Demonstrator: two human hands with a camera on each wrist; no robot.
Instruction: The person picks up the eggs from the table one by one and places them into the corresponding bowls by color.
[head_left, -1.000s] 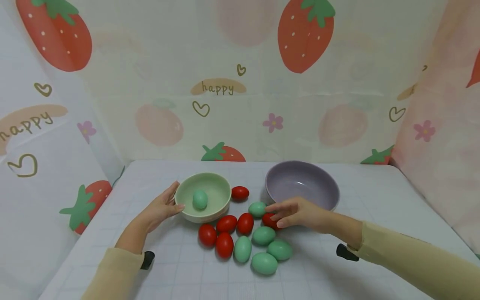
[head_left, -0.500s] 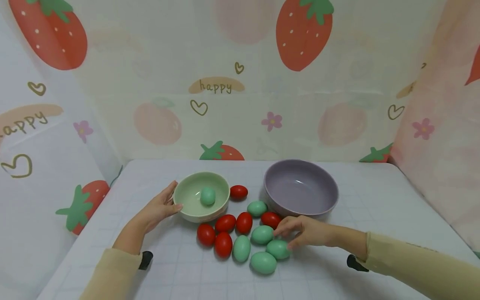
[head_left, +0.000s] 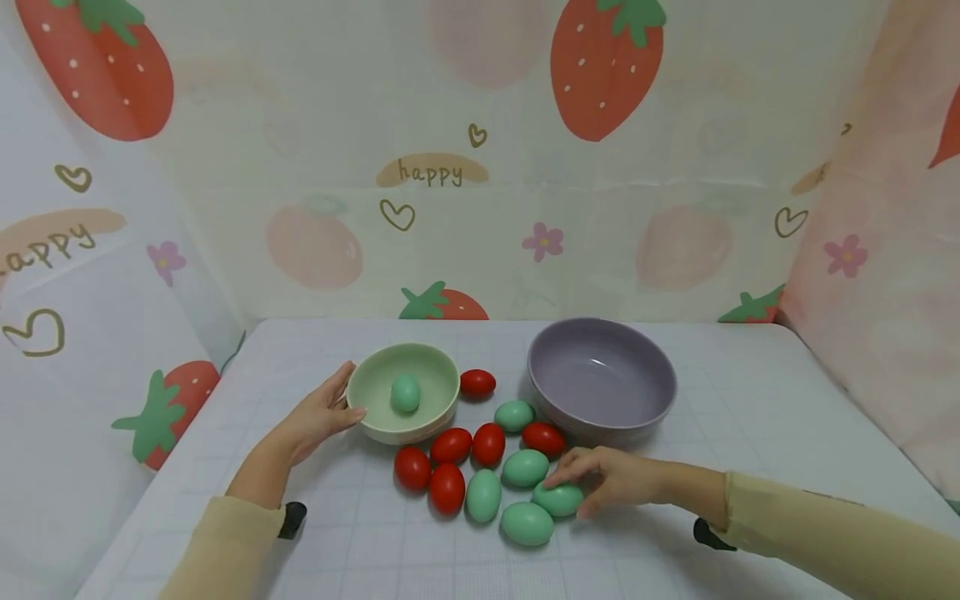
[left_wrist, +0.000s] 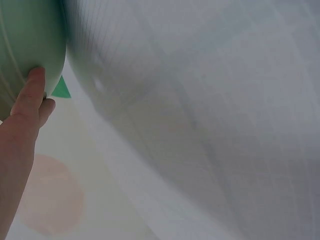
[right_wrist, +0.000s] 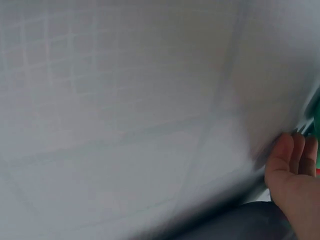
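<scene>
My left hand holds the side of a small light green bowl, thumb near its front rim and fingers along its outer wall. In the left wrist view a finger lies against that bowl. One green egg sits inside it. My right hand has its fingers curled about another green egg, index finger on top and thumb at the near right side. The right wrist view shows curled fingers, with what they grip mostly cut off.
Several red eggs and green eggs lie loosely grouped between and in front of the bowls. A larger purple bowl stands at the back right. Strawberry-print cloth hangs behind the white table.
My right hand has moved from over the red egg by the purple bowl, toward me, onto a green egg. The egg in the green bowl has rolled about. My left hand has stayed on the bowl.
</scene>
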